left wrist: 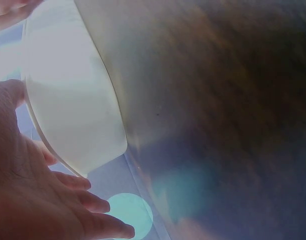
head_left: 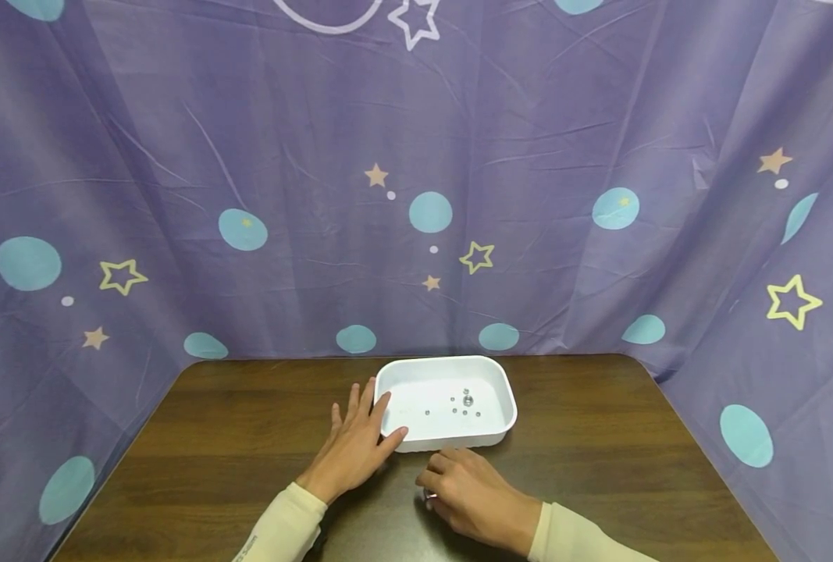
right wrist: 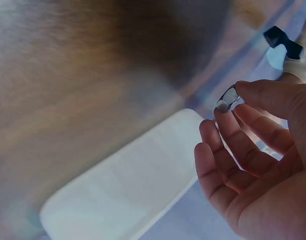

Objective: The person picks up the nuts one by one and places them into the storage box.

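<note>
My right hand [head_left: 475,497] is just in front of a white tray [head_left: 451,446], pinching a small shiny metal nut [right wrist: 228,99] between thumb and fingertips. In the head view, only a bit of that nut [head_left: 428,493] shows beside the fingers. At the tray's left end, my left hand [head_left: 351,454] rests on the rim with fingers spread and fairly straight. The left wrist view shows the left palm [left wrist: 38,200] beside the tray's outer wall [left wrist: 75,95]. Inside the tray lie one larger metal nut [head_left: 468,400] and several tiny metal pieces [head_left: 454,410], too small to tell apart.
The tray stands near the back of a dark brown wooden table [head_left: 599,437]. Behind and at both sides hangs a purple curtain [head_left: 304,195] with stars and dots. A dark strap [right wrist: 284,42] crosses the left sleeve in the right wrist view.
</note>
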A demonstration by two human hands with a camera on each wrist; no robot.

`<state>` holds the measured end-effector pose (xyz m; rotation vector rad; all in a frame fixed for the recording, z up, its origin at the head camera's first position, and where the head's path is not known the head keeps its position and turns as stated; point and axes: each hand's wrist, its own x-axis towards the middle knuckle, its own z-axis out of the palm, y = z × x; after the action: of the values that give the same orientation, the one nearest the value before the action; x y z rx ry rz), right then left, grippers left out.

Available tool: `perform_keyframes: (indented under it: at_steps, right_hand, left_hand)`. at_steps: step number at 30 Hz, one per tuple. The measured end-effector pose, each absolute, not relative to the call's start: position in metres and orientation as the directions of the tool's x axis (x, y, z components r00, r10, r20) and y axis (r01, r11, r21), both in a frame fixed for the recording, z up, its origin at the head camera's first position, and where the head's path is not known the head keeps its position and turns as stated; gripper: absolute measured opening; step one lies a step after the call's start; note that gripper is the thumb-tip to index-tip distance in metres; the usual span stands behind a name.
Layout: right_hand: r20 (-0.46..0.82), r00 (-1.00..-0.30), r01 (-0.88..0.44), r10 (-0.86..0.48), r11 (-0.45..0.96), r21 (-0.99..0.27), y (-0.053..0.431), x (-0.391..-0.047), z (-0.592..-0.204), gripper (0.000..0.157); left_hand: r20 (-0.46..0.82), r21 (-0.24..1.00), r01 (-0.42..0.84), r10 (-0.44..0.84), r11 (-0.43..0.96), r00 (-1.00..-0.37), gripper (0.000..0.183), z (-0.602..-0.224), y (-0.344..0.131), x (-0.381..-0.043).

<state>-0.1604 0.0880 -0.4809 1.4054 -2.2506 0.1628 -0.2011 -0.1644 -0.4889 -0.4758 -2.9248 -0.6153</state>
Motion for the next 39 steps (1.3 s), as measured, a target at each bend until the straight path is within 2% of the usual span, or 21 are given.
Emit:
perform_keyframes:
  at_steps: [20,29,34,39]
  right_hand:
    - [0.471,-0.303,-0.87,-0.829,0.442,0.217,0.082,-0.148,-0.438,0.029]
    - [0.475,-0.353,-0.849,-0.806,0.489,0.199,0.082,-0.167,-0.421,0.026]
    - [0.491,-0.354,-0.835,-0.796,0.506,0.217,0.08,-0.182,-0.421,0.026]
    - [0.495,-0.396,-0.823,-0.774,0.538,0.182,0.08,-0.196,-0.425,0.025]
  left_hand:
    - [0.169,0.398,0.324,0.278,0.858,-0.946,0.079,-0.49,-0.165,-0.202]
    - [0.169,0.385,0.325,0.28,0.864,-0.945,0.079,-0.49,-0.165,-0.202]
    - [0.171,0.379,0.319,0.273,0.868,-0.947,0.079,-0.49,-0.166,-0.201]
    - [0.175,0.375,0.326,0.279,0.868,-0.944,0.081,-0.49,-0.166,-0.201]
